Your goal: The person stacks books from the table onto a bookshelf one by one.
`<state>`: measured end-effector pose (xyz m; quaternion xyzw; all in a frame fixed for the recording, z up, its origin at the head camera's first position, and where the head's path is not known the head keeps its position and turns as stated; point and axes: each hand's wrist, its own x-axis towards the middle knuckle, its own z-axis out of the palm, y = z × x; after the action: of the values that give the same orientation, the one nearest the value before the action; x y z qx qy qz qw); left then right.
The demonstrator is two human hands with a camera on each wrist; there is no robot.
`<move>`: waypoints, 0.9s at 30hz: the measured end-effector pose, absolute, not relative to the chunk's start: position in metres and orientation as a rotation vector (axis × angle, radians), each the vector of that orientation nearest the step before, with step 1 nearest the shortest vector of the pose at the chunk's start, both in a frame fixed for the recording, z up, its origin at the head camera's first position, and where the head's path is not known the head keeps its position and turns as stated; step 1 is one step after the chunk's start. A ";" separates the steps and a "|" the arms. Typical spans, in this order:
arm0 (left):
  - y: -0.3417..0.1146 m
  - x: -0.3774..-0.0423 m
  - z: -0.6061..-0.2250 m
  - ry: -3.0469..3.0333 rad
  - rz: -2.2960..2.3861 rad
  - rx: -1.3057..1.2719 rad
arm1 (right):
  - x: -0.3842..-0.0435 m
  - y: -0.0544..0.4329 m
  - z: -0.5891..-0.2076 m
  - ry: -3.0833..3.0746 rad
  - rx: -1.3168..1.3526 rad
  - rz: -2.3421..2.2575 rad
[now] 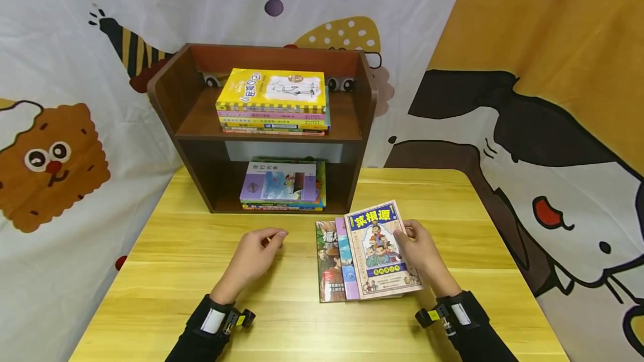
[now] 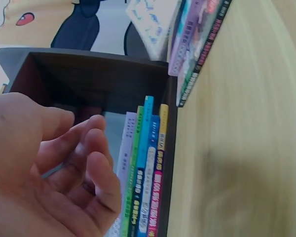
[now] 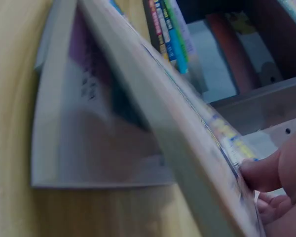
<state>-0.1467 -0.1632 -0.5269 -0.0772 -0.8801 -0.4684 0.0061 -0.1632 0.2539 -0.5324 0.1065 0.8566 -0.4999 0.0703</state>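
Observation:
My right hand [image 1: 418,247] pinches the right edge of a cream book [image 1: 384,275] with a blue title band, thumb on its cover. In the right wrist view this book [image 3: 187,133] tilts up over a purple-covered book [image 3: 108,128]. Beneath it in the head view, a purple book [image 1: 347,261] and a dark picture-cover book [image 1: 329,264] peek out to the left, lying on the table. To their left, my left hand [image 1: 254,256] hovers over the table with loosely curled fingers and nothing in them.
A brown two-tier shelf [image 1: 201,166] stands at the table's back. Its upper tier carries a stack of books topped by a yellow book [image 1: 271,91]; the lower tier has another stack with a lilac book [image 1: 279,180] on top. A patterned cloth [image 1: 453,122] hangs behind the table [image 1: 282,323].

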 end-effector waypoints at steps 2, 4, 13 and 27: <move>-0.162 -0.147 -0.523 -2.703 -1.473 -0.234 | -0.163 0.251 -0.524 2.568 0.278 -1.553; -0.161 -0.146 -0.518 -2.641 -1.483 -0.233 | -0.164 0.248 -0.515 2.558 0.209 -1.601; -0.144 -0.146 -0.502 -2.460 -1.558 -0.546 | -0.181 0.227 -0.477 2.498 -0.171 -1.616; -0.124 -0.136 -0.498 -2.423 -1.853 -0.709 | -0.203 0.170 -0.442 2.375 -0.659 -1.394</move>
<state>-0.1362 -0.1238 -0.4981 -0.2263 -0.7738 -0.5916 0.0049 -0.2034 0.1697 -0.4416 -0.2299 0.8286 -0.4864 0.1546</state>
